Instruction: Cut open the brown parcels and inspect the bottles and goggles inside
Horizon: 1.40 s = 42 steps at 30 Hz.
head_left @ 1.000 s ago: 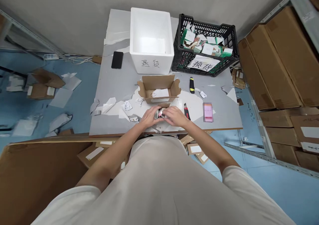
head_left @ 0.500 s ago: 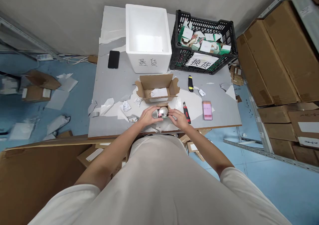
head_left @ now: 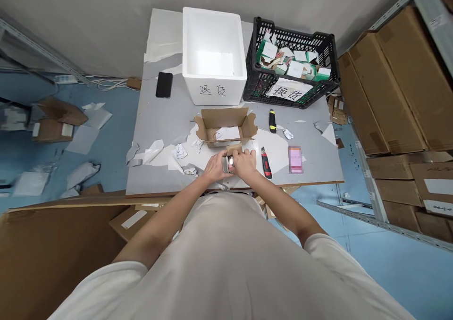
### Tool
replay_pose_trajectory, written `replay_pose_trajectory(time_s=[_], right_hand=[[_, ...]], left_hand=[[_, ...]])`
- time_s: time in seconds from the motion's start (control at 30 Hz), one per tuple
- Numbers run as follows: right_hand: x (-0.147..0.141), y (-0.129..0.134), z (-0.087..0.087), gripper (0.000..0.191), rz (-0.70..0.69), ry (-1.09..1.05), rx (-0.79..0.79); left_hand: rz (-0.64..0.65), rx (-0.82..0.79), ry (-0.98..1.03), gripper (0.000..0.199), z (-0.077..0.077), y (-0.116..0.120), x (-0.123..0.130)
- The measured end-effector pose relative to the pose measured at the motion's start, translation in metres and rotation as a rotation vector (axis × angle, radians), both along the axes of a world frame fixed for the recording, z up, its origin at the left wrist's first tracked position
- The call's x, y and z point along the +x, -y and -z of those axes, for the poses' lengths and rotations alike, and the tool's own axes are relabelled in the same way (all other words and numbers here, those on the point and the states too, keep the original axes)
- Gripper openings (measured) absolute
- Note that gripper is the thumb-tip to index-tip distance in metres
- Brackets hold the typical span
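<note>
At the table's near edge, my left hand (head_left: 215, 168) is closed around the left side of a small cardboard box (head_left: 225, 163) with its flap (head_left: 234, 148) raised at the back. A shiny, rounded silver object (head_left: 230, 162) shows inside the box, partly covered by my fingers. My right hand (head_left: 245, 164) reaches over the box from the right, its fingers curled onto the silver object; their tips are hidden. Just behind stands an open cardboard carton (head_left: 226, 117) with a white paper (head_left: 227, 133) in it. A red and black utility knife (head_left: 266, 163) lies right of my right hand.
A white foam box (head_left: 214, 86) and a black crate (head_left: 290, 98) of small green-white boxes stand at the back. A black phone (head_left: 164, 85), a yellow-black cutter (head_left: 272, 121), a pink blurred item (head_left: 295, 159) and crumpled paper (head_left: 180, 151) lie around. Stacked cartons (head_left: 399, 74) fill the right.
My right hand has moved from the small box's right side to over its top, now covering much of the silver object. My left hand keeps its hold. The view has shifted slightly.
</note>
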State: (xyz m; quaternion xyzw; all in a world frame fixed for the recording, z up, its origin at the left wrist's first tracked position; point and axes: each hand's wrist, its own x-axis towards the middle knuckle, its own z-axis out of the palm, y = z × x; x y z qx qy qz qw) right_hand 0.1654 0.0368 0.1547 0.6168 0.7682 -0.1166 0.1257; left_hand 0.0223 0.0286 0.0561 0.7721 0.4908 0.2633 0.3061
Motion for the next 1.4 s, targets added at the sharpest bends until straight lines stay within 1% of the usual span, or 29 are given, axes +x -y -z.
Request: replay_pose_trajectory(time_s=[0.17,0.3,0.4,0.5,0.63,0.73,0.83,0.93,1.07,1.13,1.17,1.23,1.27,1.33,1.4], right_hand=[[0.002,-0.007,0.000,0.038,-0.079,-0.010,-0.005],[0.009,-0.003,-0.011,0.036,-0.055,-0.053,0.014],[0.016,0.002,-0.030,0.038,-0.065,-0.097,0.081],[0.025,0.002,-0.057,0.038,-0.129,-0.172,0.147],[0.041,-0.007,-0.096,0.034,-0.233,-0.305,0.173],[0.051,-0.016,-0.117,0.033,-0.300,-0.377,0.186],[0.054,-0.022,-0.130,0.032,-0.353,-0.403,0.210],[0.054,-0.024,-0.136,0.030,-0.383,-0.402,0.231],[0.051,-0.023,-0.143,0.032,-0.398,-0.425,0.257],[0.049,-0.023,-0.149,0.034,-0.408,-0.445,0.266],[0.047,-0.022,-0.152,0.034,-0.410,-0.452,0.269],[0.044,-0.022,-0.160,0.033,-0.409,-0.458,0.277],[0.042,-0.022,-0.164,0.033,-0.405,-0.461,0.285],[0.038,-0.024,-0.171,0.032,-0.386,-0.475,0.307],[0.034,-0.028,-0.177,0.032,-0.350,-0.516,0.329]], left_hand=[[-0.005,0.015,0.039,0.094,0.003,0.003,0.001],[-0.040,0.000,-0.019,0.093,0.002,0.004,0.004],[-0.052,-0.003,-0.040,0.092,0.001,0.003,0.006],[-0.055,0.001,-0.036,0.093,0.000,0.003,0.006],[-0.053,0.045,-0.019,0.098,-0.001,0.005,0.004],[-0.069,0.061,-0.014,0.103,-0.004,0.007,0.005],[-0.110,0.055,-0.019,0.103,-0.010,0.006,0.009],[-0.134,0.039,-0.025,0.102,-0.010,0.002,0.012],[-0.110,-0.006,0.004,0.100,-0.001,-0.001,0.009],[-0.113,-0.039,0.023,0.105,0.003,0.002,0.007],[-0.119,-0.052,0.031,0.111,0.004,0.005,0.006],[-0.138,-0.046,0.052,0.129,-0.001,0.012,0.004],[-0.159,-0.014,0.070,0.138,-0.006,0.015,0.004],[-0.230,0.103,0.123,0.150,-0.023,0.022,0.003],[-0.296,0.229,0.194,0.149,-0.044,0.025,0.005]])
